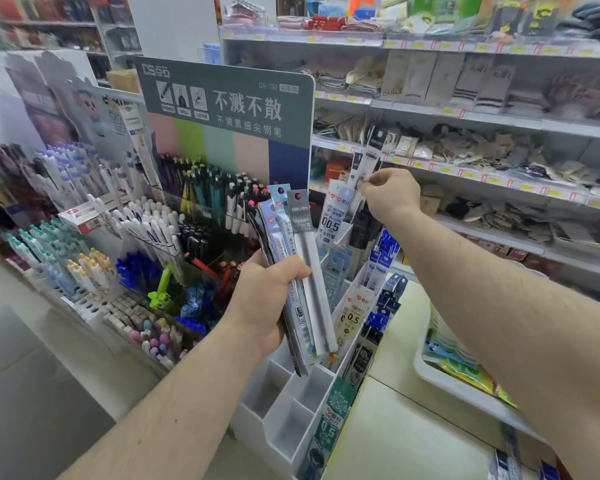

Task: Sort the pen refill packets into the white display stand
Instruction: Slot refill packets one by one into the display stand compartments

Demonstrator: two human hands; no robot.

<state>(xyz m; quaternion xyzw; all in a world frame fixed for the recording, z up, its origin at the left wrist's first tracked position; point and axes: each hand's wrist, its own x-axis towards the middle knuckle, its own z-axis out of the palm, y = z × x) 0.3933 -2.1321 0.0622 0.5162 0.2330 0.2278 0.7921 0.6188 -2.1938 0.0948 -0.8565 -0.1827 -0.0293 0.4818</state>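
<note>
Stationery shop aisle, grey tiled floor (32,393) at lower left. Long metal shelves (465,112) with yellow price tags run along the right side, stocked with socks and small packaged goods, mostly blurred. A pen display (174,209) stands at left and centre, its tiers full of upright pens in white, blue, black and pastel colours, backed by a grey-green header board (222,98) with white print.

The white display stand (284,403) sits low in the centre, stepped in tiers of small square compartments. The near left compartments hold nothing; the compartments along its right edge and upper tiers hold refill packets standing upright, white ones printed "0.5", blue ones, and a green one (336,417) at the near right corner. A white tray (440,379) with yellow and blue packs sits to the right, on a lower shelf.

Left hand (267,303) grips a fanned bundle of pen refill packets (291,258), fingers curled round their lower half; long axes near vertical, tops tilted slightly left, header cards up, bottoms just above the stand's middle tier. Right hand (388,195) pinches a single dark refill packet (364,161) at its lower end between thumb and fingertips; it points up and slightly right, above the stand's rear tier.
</note>
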